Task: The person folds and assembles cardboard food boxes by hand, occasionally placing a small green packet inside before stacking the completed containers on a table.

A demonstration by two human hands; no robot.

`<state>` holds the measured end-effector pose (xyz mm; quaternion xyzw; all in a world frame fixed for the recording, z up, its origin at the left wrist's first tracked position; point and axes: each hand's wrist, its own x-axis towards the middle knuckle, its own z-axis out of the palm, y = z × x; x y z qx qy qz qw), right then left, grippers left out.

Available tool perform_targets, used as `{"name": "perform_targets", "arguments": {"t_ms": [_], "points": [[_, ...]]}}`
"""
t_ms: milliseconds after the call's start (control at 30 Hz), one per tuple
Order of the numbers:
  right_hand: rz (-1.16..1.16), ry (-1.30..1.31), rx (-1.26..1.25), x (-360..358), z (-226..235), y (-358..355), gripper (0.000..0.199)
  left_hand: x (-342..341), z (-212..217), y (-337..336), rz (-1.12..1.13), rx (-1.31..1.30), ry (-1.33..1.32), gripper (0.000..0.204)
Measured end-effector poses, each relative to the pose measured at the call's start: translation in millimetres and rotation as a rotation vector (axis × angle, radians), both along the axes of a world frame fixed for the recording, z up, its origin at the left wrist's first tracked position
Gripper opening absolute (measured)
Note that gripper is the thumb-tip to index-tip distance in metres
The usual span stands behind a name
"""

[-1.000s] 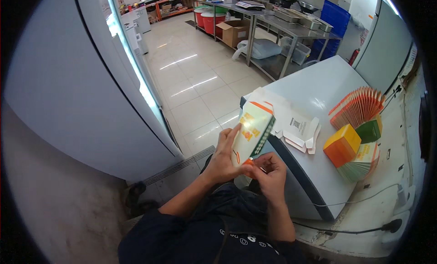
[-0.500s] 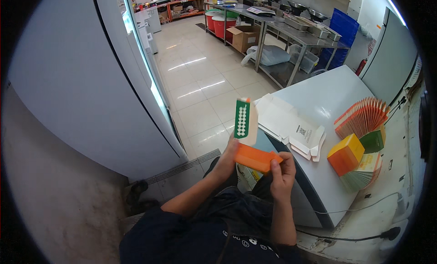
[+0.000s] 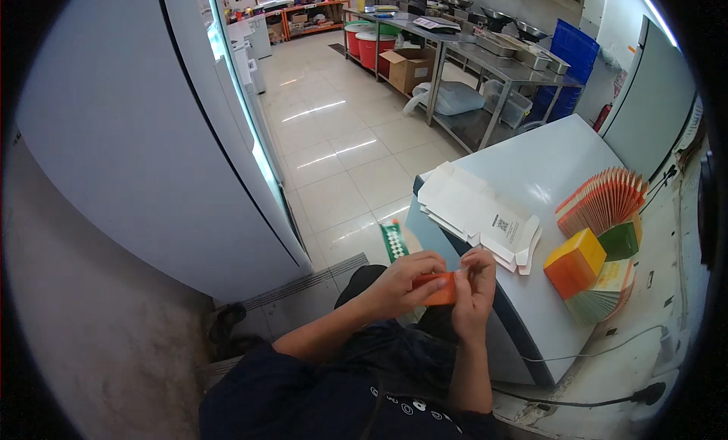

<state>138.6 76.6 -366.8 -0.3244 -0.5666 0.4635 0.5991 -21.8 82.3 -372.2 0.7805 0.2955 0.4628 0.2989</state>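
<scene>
My two hands are together above my lap, both on a folding paper carton [image 3: 449, 291]. Its orange side shows between my fingers, and a green panel [image 3: 393, 241] with pale diamonds sticks out beyond them. My left hand [image 3: 396, 282] wraps over the orange part, fingers bent. Pinching the right end is my right hand [image 3: 473, 297], thumb against the carton. My fingers cover much of it, so its fold there is hidden. To the right, flat white carton blanks [image 3: 459, 194] lie overlapping on the white-topped cabinet [image 3: 535, 163].
On the cabinet's right side stand an orange fan of folded cartons [image 3: 603, 199], a yellow-and-orange block of cartons [image 3: 575, 259], a green block [image 3: 620, 239] and a pale green fan [image 3: 595, 303]. A large white door [image 3: 129, 129] rises at left. Steel tables [image 3: 523, 72] stand beyond.
The carton has been turned and lowered, so its green panel now sits lower and is partly covered. My left hand has moved right and over the orange part, close to my right hand.
</scene>
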Motion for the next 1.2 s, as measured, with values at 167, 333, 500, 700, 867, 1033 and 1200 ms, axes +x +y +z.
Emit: {"name": "perform_targets", "arguments": {"t_ms": [167, 333, 500, 700, 867, 1033, 1200], "points": [[-0.492, -0.757, 0.629, -12.1, -3.8, -5.2, 0.030, 7.5, 10.5, -7.7, 0.042, -0.576, -0.679, 0.016], [-0.504, -0.628, 0.569, -26.6, -12.7, -9.5, 0.039, 0.8, 7.6, -7.9, 0.051, -0.402, -0.500, 0.019], [-0.519, -0.542, 0.528, -28.0, -4.4, -12.9, 0.033, 7.7, 12.0, -15.5, 0.064, -0.410, -0.690, 0.021], [-0.426, -0.164, 0.266, -20.0, 2.9, -10.3, 0.017, 10.7, 5.7, -17.2, 0.143, -0.290, -0.663, 0.022], [-0.351, -0.087, 0.211, -22.4, 4.8, -8.7, 0.010, 11.8, 11.8, -24.3, 0.282, -0.182, -0.465, 0.019], [-0.336, -0.166, 0.214, -27.0, 1.2, -9.8, 0.010, 11.8, 4.5, -20.6, 0.311, -0.101, -0.504, 0.016], [-0.392, -0.251, 0.267, -26.9, 0.2, -8.5, 0.013, 9.8, 1.2, -19.4, 0.313, -0.084, -0.477, 0.015]]}}
